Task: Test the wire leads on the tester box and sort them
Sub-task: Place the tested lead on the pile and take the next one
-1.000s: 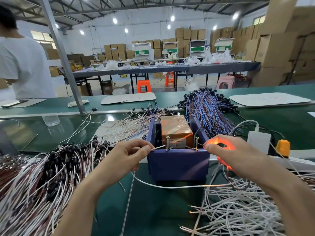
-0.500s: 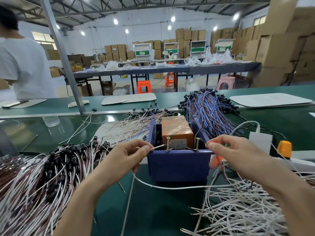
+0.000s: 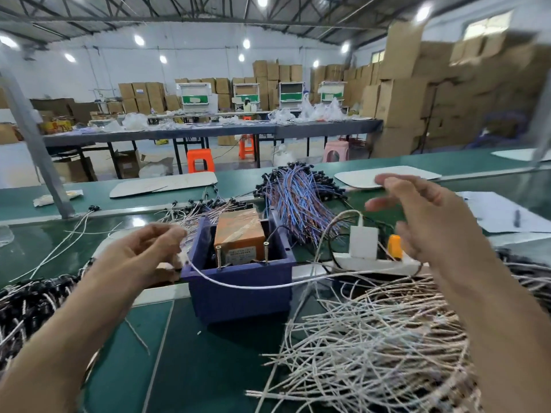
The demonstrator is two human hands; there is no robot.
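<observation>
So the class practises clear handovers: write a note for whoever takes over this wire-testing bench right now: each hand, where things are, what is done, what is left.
Left hand pinches one white lead, which sags across the front of the tester box, touching neither metal post.
Right hand is raised and open, holding nothing visible.
White leads lie right of the box, black-tipped leads left, blue leads behind.
Done: cannot tell whether this lead was tested.
Left: test or sort it, then work through the rest.
</observation>
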